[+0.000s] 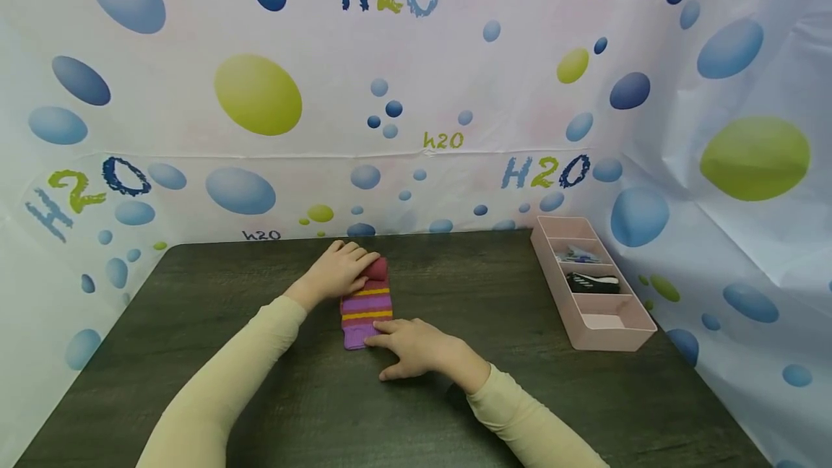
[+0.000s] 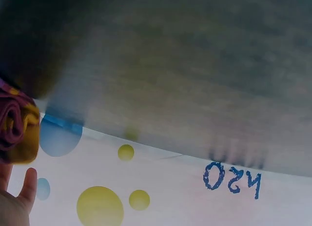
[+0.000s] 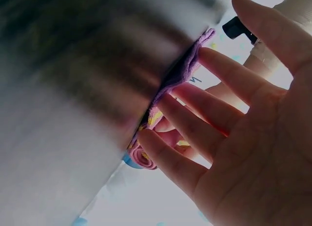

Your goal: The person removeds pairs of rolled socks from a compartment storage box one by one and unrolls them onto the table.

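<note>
Striped fabric partly hidden under left hand

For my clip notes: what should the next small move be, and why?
Probably the left grip should roll the striped fabric further toward the right grip: the fabric's far end is coiled, while its purple near end remains unrolled.

Table middle: beyond the right hand, we could pass between striped knit and pink tray.
Knit: left hand blocks us at its far end.
Tray: raised walls bar us.
Backdrop: stops us at the far edge.
</note>
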`<state>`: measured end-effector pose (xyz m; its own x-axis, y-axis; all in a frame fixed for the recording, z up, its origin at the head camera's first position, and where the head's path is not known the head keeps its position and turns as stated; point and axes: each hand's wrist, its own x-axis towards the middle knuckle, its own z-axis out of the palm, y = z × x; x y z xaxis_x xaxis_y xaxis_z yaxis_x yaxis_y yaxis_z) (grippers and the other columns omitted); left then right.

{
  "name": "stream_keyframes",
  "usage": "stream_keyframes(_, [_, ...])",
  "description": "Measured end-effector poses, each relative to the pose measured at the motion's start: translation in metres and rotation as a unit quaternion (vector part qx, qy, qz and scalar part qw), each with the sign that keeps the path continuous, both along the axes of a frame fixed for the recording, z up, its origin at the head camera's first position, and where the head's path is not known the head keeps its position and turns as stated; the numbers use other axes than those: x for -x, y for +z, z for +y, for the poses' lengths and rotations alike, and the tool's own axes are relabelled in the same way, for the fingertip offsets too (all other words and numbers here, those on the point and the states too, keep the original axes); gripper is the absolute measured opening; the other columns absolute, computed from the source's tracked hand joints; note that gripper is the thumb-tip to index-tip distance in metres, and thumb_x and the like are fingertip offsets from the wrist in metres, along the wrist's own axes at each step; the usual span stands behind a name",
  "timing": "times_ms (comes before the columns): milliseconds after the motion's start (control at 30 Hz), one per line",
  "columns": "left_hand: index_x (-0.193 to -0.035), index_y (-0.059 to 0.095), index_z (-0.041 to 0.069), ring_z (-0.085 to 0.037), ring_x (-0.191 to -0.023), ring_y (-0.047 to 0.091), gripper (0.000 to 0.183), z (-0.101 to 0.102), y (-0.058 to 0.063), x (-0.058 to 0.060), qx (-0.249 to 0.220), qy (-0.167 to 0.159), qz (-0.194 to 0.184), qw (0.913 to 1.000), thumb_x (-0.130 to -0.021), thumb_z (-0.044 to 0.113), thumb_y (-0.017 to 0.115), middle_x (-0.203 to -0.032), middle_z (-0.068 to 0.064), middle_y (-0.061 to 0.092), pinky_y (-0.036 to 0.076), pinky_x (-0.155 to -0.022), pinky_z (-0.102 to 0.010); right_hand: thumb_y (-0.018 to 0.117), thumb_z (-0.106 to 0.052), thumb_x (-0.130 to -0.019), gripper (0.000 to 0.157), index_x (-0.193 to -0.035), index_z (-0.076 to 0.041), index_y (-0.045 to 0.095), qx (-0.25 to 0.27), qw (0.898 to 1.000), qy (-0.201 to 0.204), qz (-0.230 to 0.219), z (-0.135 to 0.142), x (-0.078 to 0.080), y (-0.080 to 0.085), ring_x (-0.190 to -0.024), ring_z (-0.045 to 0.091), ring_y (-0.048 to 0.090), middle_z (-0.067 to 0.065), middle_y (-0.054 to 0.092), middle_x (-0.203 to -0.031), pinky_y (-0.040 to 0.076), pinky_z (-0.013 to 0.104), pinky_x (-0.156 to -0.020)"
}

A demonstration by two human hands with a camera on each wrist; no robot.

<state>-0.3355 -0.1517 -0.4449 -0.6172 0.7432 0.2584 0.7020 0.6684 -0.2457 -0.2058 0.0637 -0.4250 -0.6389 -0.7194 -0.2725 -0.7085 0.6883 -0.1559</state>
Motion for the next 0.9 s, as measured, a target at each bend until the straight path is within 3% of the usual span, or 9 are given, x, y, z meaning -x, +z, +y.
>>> stream_keyframes(467, [-0.13,0.058,0.013,-0.027,-0.112,0.06,0.042,0.019,0.0,0.026,-0.012,0.004,0.01,0.9999,-0.092,0.027,0.066,-0.12,-0.007,0.066,0.046,-0.095,-0.049,0.063,-0.049,-0.091,0.059,-0.145,-0.034,0.045,0.001,1.0,-0.006,-0.004,0.002,0.0,0.001,-0.144,0.017,0.037,-0.002,0.035,-0.157,0.04,0.046,-0.11])
stream_keyframes(900, [-0.131,0.055,0.013,-0.03,-0.117,0.058,0.04,0.037,0.007,0.04,-0.02,0.044,-0.018,0.9987,-0.094,0.025,0.064,-0.124,-0.008,0.063,0.044,-0.1,-0.051,0.063,-0.049,-0.091,0.056,-0.143,-0.035,0.048,-0.002,1.0,-0.001,0.003,0.001,-0.002,0.001,-0.142,0.016,0.039,-0.003,0.037,-0.156,0.041,0.045,-0.109])
